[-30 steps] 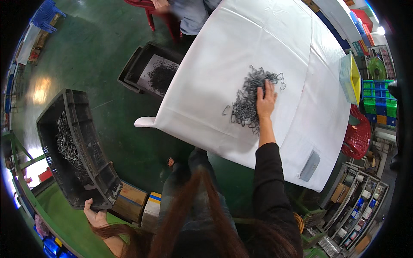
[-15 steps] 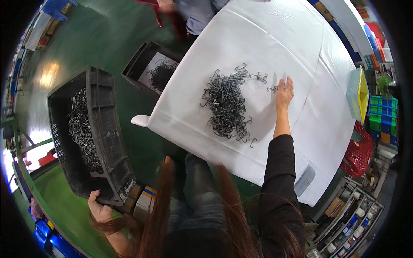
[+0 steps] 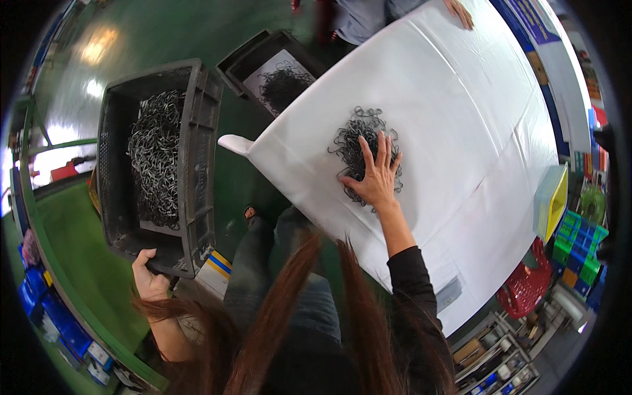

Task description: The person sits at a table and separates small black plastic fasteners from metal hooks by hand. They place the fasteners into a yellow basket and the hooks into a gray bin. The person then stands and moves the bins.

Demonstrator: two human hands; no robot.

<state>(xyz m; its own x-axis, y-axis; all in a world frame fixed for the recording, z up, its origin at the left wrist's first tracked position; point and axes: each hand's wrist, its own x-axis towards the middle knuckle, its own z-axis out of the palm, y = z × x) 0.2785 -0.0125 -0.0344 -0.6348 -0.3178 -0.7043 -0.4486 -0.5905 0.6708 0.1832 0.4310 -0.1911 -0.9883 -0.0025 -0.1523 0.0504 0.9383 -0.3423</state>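
My right hand (image 3: 376,176) lies spread over a pile of dark metal S-shaped hooks (image 3: 361,130) on the white-covered table (image 3: 461,138). Its fingers are apart and touch the top of the heap, hiding part of it. At the left, my left hand (image 3: 150,276) is closed round the near rim of a black plastic crate (image 3: 201,164). Inside that crate, many more hooks (image 3: 157,155) are heaped on a pale sheet.
A second dark crate (image 3: 240,60) with hooks stands on the green floor beyond the table's left corner. Another person's hand (image 3: 461,13) rests on the far table edge. To the right are a yellow basket (image 3: 554,201) and a red chair (image 3: 526,283).
My right hand has come left from the table's middle onto the hooks, and the stray ones are gathered into a tighter heap. My left hand still grips the crate. The view has shifted.
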